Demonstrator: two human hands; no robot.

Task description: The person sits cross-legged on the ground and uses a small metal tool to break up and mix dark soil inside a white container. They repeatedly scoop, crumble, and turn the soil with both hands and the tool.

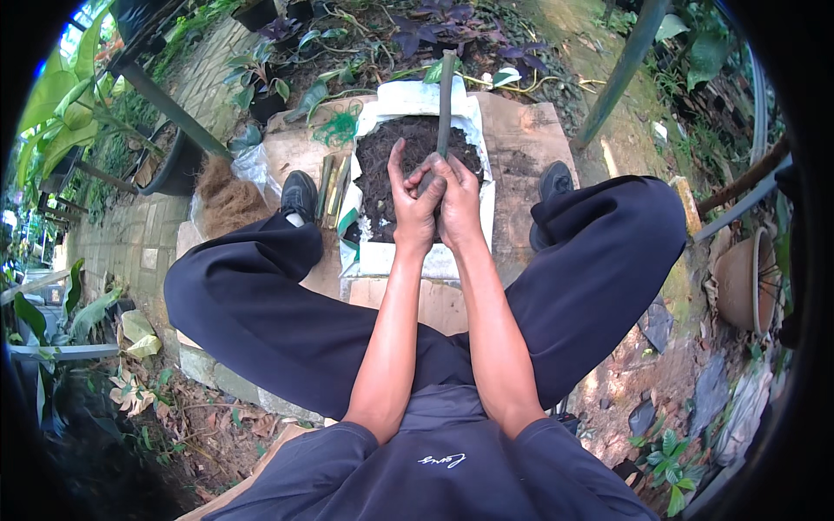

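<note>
A stem cutting (446, 98), brownish green and straight, stands out of my right hand (459, 202), whose fingers close around its lower end. Against that hand rests my left hand (416, 202), its thumb near the stem's base and its forefinger raised; whether it also grips the stem cannot be told. Both hands are above a white sack (479, 228) with rolled-down edges, filled with dark soil (378, 156). White grains lie on the soil near the sack's lower left corner. The lower tip of the stem is hidden by my hands.
Several cut stems (332, 189) lie left of the sack, beside my shoe. Brown coir fibre (228, 198) spills from a clear plastic bag (257, 166). Green netting or string (337, 127) lies on the cardboard (528, 130). Green poles (619, 84) and potted plants stand around.
</note>
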